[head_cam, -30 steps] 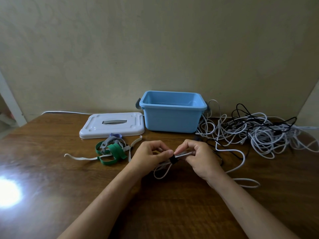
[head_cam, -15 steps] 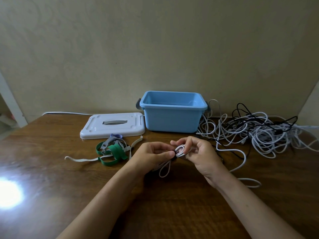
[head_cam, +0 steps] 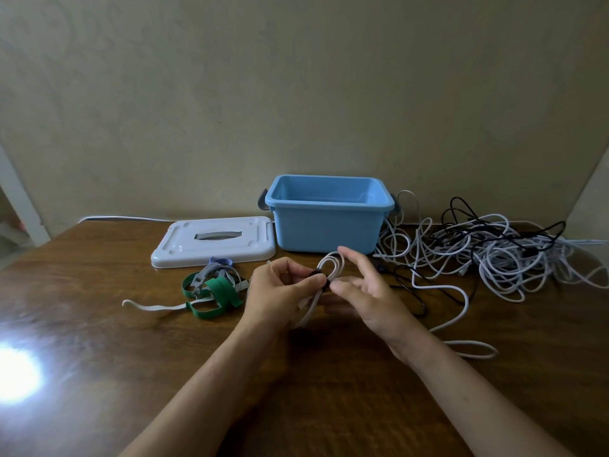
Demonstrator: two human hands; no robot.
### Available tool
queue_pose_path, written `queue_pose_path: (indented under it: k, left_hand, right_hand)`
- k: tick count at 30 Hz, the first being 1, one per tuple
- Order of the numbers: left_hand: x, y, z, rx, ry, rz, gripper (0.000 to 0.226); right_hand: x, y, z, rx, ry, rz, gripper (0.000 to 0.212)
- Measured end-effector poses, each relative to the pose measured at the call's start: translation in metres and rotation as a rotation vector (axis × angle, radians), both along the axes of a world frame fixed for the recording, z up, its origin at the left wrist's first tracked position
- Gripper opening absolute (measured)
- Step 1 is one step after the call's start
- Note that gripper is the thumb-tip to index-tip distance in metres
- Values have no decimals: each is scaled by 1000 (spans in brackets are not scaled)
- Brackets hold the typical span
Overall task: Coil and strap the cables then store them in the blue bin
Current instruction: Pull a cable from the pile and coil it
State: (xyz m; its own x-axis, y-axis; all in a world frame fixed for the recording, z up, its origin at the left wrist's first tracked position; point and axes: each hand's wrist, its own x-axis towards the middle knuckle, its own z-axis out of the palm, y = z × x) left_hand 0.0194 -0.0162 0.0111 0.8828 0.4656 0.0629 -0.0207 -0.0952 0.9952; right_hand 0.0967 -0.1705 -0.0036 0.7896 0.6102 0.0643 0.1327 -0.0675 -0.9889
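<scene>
A brown wooden counter (head_cam: 99,374) fills the lower frame. At centre stands the blue bin (head_cam: 326,225), a white lid (head_cam: 214,242) left of it, coloured straps (head_cam: 211,291) below, tangled cables (head_cam: 494,255) at right.

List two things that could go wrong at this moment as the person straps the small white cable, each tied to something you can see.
1. Only the left hand pinches the coiled white cable at its dark strap; the right hand is open beside it, so the loops may spring loose.
2. The tangled cable pile trails one white strand near the right wrist, which could snag on the way to the blue bin.
</scene>
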Motion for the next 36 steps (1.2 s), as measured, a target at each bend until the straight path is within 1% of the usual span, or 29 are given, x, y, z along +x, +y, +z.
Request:
queue_pose_path:
  k: [1, 2, 5, 11, 16, 20, 22, 25, 27, 31, 33, 34, 36]
  left_hand:
    - [0, -1, -1, -9, 8, 10, 24]
    - [0, -2, -2, -21, 22, 14, 24]
    - [0, -5, -6, -58, 38, 20, 23]
    - [4, -5, -7, -52, 56, -22, 21]
    - [5, -2, -7, -12, 51, -8, 26]
    - [6, 2, -9, -42, 12, 76, 30]
    - [7, 3, -9, -40, 19, 85, 34]
    - [9, 5, -11, -23, 25, 50, 41]
    - [10, 8, -11, 32, 14, 37, 42]
    - [13, 12, -14, 113, -1, -26, 46]
    - [13, 14, -16, 240, 6, -70, 49]
    - [14, 16, -17, 311, 6, -85, 50]
    - [15, 17, -18, 452, 5, -100, 49]
  right_hand:
    - [0, 1, -1, -20, 4, -1, 77]
    - [-1, 2, -2, -30, 13, 3, 78]
    - [-3, 3, -3, -35, 53, 0, 64]
    - [-6, 3, -2, -70, 48, -40, 60]
    - [-6, 4, -1, -145, 28, -17, 69]
    - [-11, 5, 1, -254, -74, -2, 79]
    - [-13, 7, 1, -320, -137, -20, 75]
    - [-13, 10, 0, -350, -161, -45, 56]
    - [-11, 11, 0, -303, -130, -60, 46]
    - [-3, 14, 4, -168, -44, -127, 35]
    - [2, 17, 3, -121, -21, -150, 30]
    - [4, 19, 2, -112, -29, -158, 30]
    - [9, 21, -1, -140, -89, -145, 40]
